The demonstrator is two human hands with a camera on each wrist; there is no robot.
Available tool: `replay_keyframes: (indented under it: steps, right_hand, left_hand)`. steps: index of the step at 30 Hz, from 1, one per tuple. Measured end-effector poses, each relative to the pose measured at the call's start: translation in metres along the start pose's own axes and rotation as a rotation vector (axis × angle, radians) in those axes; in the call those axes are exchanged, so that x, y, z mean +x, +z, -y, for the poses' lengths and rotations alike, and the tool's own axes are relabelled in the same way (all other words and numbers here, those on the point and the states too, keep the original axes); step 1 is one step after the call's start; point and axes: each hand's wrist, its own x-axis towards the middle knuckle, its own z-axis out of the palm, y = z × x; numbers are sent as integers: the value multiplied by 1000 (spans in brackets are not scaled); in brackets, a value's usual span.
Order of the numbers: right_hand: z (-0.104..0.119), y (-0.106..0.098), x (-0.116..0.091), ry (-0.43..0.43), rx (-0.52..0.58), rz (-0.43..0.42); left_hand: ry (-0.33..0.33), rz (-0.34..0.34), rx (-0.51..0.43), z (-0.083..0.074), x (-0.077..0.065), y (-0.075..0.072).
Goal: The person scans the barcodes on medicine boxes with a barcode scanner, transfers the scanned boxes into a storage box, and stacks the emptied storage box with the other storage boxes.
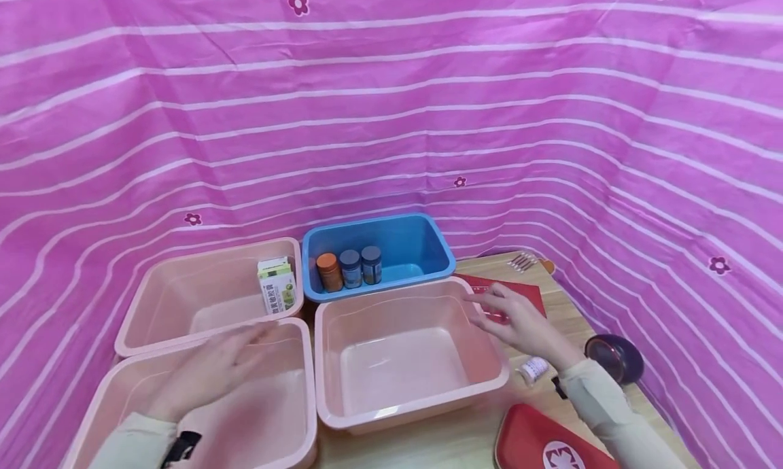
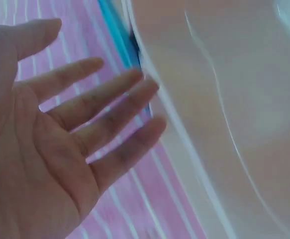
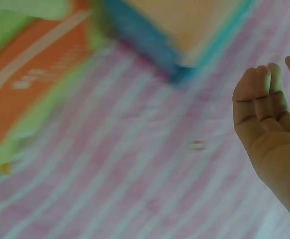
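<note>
My left hand (image 1: pixel 211 370) hovers over the front-left pink basin (image 1: pixel 310 414), with nothing in it. In the left wrist view its fingers (image 2: pixel 97 99) are spread and nearly straight. My right hand (image 1: pixel 520 323) hangs by the right rim of the middle pink basin (image 1: pixel 404 363), holding nothing, its fingers slightly bent. A small white-labelled vial (image 1: pixel 533 369) lies on the table below the right forearm. Close to that forearm are a red zip case (image 1: pixel 559 448) with a white emblem and a dark round object (image 1: pixel 614 358).
Medicine boxes (image 1: pixel 278 289) stand in the back-left pink basin (image 1: pixel 202 272). One orange-capped bottle (image 1: pixel 329 273) and two dark-capped bottles (image 1: pixel 351 270) stand in the blue basin (image 1: pixel 416 248). Behind the right hand lie a red sheet (image 1: pixel 529 296) and several cotton swabs (image 1: pixel 522 261). Pink striped cloth surrounds the table.
</note>
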Motion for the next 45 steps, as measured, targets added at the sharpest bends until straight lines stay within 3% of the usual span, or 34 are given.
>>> replay_keyframes:
  steps: [2, 4, 7, 9, 13, 17, 24, 29, 37, 41, 45]
  right_hand:
    - [-19, 8, -14, 45, -3, 3]
    - [-34, 15, -24, 40, 21, 7]
    - [-50, 24, -29, 16, 130, 40]
    - [-55, 28, -30, 36, 218, 99]
    - [-57, 35, -28, 162, 325, 181]
    - [-57, 40, -26, 211, 348, 147]
    - [-53, 43, -25, 276, 361, 96]
    - [-44, 36, -28, 274, 357, 62]
    - [-17, 3, -29, 101, 374, -63]
    - [-3, -17, -25, 38, 406, -113]
    - [15, -36, -21, 34, 457, -156]
  left_hand:
    - [48, 73, -34, -18, 8, 11]
    - [46, 173, -94, -30, 16, 20]
    - [49, 266, -126, -35, 25, 32]
    - [57, 273, -117, -34, 28, 39]
    - [77, 244, -92, -30, 32, 47]
    - [56, 260, -92, -27, 35, 52]
    - [16, 269, -11, -26, 39, 52]
    - [37, 230, -1, -31, 37, 48]
    - [104, 129, -121, -43, 27, 34]
    - [75, 48, -173, -49, 24, 19]
    - [52, -63, -277, -52, 18, -2]
